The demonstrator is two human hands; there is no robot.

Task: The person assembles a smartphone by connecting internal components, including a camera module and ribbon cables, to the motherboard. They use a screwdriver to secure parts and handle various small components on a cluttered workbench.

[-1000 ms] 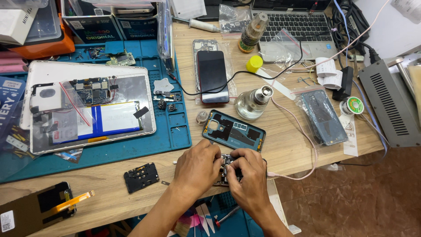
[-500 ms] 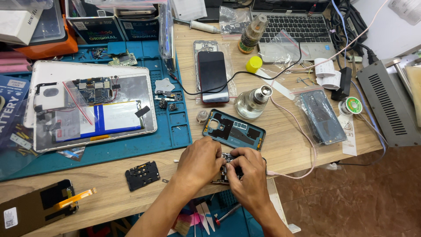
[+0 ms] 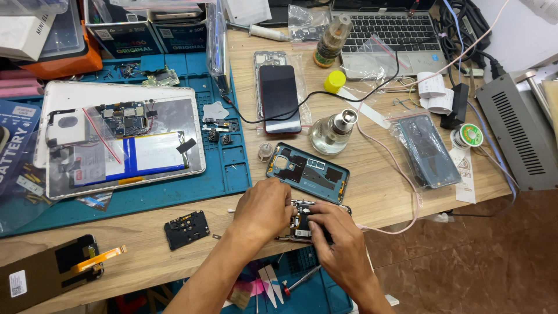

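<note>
At the lower centre of the frame, the left hand (image 3: 264, 209) and right hand (image 3: 337, 241) close together on an opened phone (image 3: 302, 224) lying at the near edge of the wooden tabletop (image 3: 383, 192), fingers pinched on its exposed board. Just above them lies a teal phone back cover (image 3: 308, 172). Left of the hands sits a small black bracket (image 3: 186, 228). Farther up, a glass bottle (image 3: 331, 132) and dark phone (image 3: 279, 97) stand mid-frame; an opened tablet (image 3: 119, 139) rests on the blue mat (image 3: 232, 174) at left.

Surface: wooden table (image 3: 378, 192)
Left part: blue mat (image 3: 174, 195) carrying an opened tablet (image 3: 116, 139)
Near edge: opened phone (image 3: 308, 224), black bracket (image 3: 186, 228)
Far edge: laptop (image 3: 386, 29), possibly a glass burner (image 3: 332, 132) mid-table
</note>
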